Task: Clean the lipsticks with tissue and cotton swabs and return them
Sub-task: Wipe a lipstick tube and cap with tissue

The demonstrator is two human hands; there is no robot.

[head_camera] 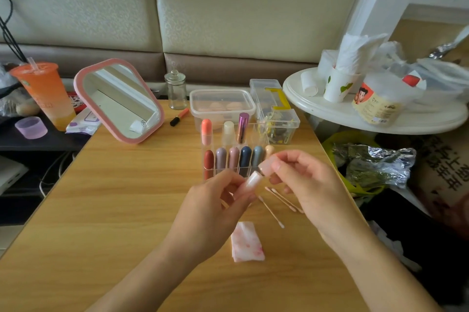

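Left grip on lipstick; organizer just behind

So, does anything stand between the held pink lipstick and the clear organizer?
Nothing visible does. The lipstick sits just in front of the organizer; cotton swabs and tissue lie nearer the person, out of the way.

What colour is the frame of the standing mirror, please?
Pink; the mirror frame shows best in the head view.

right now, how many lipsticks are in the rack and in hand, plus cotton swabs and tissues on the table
lipsticks standing in the clear rack: 9
pearly lipstick between left hand and right hand: 1
cotton swabs: 3
tissue: 1
total: 14
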